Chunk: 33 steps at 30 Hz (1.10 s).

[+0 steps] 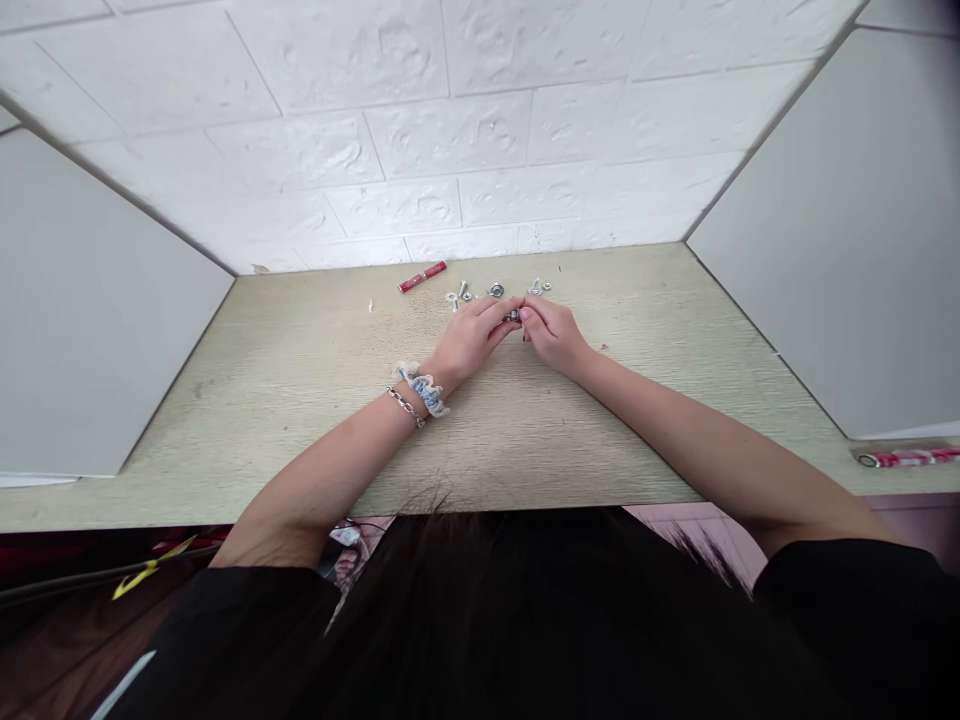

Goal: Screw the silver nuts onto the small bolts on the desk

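Note:
My left hand (466, 342) and my right hand (553, 332) meet over the middle of the wooden table. Between their fingertips is a small metal part (514, 315), like a nut or bolt, pinched from both sides. Just behind my left hand lie a bolt (463, 289), a pale washer (451, 297) and a small nut (467, 297). A round metal piece (496, 290) rests behind the fingertips. Farther right, behind my right hand, are another metal piece (535, 288) and a small nut (547, 287).
A red tube (422, 277) lies on the table (300, 400) near the white brick wall (420, 150). Grey panels stand at the left (90, 300) and right (847, 220). Another red and white tube (911, 458) is at the right edge.

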Each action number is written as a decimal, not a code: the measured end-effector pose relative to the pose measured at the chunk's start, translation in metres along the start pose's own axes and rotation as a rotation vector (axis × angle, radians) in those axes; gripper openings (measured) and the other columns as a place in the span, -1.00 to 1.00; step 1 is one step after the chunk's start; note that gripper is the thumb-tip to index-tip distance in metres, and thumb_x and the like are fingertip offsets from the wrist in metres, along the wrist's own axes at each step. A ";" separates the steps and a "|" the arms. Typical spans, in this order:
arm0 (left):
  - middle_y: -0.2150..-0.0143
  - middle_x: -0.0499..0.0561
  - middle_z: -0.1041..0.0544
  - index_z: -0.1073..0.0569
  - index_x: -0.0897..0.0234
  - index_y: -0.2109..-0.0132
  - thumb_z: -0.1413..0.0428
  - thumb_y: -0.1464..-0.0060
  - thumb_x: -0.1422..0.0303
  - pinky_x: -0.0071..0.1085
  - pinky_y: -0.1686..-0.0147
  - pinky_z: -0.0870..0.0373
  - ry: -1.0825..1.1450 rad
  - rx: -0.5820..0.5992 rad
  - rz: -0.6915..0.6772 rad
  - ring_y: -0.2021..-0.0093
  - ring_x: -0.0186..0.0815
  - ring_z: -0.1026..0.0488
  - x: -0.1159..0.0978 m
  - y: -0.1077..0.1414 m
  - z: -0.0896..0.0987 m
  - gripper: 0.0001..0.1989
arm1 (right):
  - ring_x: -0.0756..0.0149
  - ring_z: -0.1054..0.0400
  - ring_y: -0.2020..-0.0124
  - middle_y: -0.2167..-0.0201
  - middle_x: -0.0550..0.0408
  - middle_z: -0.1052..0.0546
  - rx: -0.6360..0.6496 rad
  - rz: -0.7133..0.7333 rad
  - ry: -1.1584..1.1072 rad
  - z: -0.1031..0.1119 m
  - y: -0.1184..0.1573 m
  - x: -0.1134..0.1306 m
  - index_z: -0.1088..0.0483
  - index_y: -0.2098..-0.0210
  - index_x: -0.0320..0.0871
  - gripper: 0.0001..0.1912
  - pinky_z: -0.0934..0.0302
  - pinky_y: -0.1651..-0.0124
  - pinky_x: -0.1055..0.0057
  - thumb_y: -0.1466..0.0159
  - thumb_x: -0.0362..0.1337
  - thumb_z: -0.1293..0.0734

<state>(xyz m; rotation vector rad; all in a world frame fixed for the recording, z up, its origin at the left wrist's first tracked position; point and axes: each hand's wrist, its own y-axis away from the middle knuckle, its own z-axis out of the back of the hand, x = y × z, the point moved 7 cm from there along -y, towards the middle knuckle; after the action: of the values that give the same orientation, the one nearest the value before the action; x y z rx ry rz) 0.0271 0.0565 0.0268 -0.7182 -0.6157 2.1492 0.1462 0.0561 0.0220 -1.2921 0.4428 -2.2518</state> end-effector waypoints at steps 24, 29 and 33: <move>0.21 0.03 -0.55 -0.47 0.28 0.12 -0.07 -0.25 0.25 -0.39 0.13 -0.38 0.063 0.062 0.148 0.21 -0.34 -0.46 0.000 -0.003 0.003 -0.80 | 0.38 -0.21 0.51 0.58 0.13 -0.32 0.011 -0.084 -0.043 -0.002 0.000 -0.006 -0.20 0.49 -0.13 -0.37 -0.10 0.38 0.38 -0.33 0.26 0.04; 0.22 0.02 -0.55 -0.49 0.28 0.13 -0.08 -0.24 0.25 -0.38 0.11 -0.38 0.072 0.061 0.160 0.21 -0.33 -0.47 0.002 -0.002 0.001 -0.80 | 0.39 -0.23 0.50 0.58 0.13 -0.34 0.043 -0.121 -0.069 -0.004 -0.001 -0.011 -0.22 0.51 -0.14 -0.35 -0.11 0.36 0.39 -0.31 0.28 0.04; 0.24 0.02 -0.55 -0.49 0.28 0.15 -0.09 -0.23 0.25 -0.38 0.13 -0.38 0.082 0.062 0.176 0.22 -0.33 -0.47 0.003 -0.003 0.000 -0.81 | 0.37 -0.22 0.50 0.58 0.12 -0.33 0.044 -0.124 -0.050 -0.004 -0.001 -0.011 -0.21 0.49 -0.13 -0.35 -0.11 0.36 0.38 -0.30 0.30 0.04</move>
<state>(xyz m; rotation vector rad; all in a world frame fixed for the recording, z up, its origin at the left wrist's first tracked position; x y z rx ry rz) 0.0267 0.0604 0.0279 -0.8493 -0.4555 2.2762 0.1470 0.0631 0.0129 -1.3844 0.3002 -2.3111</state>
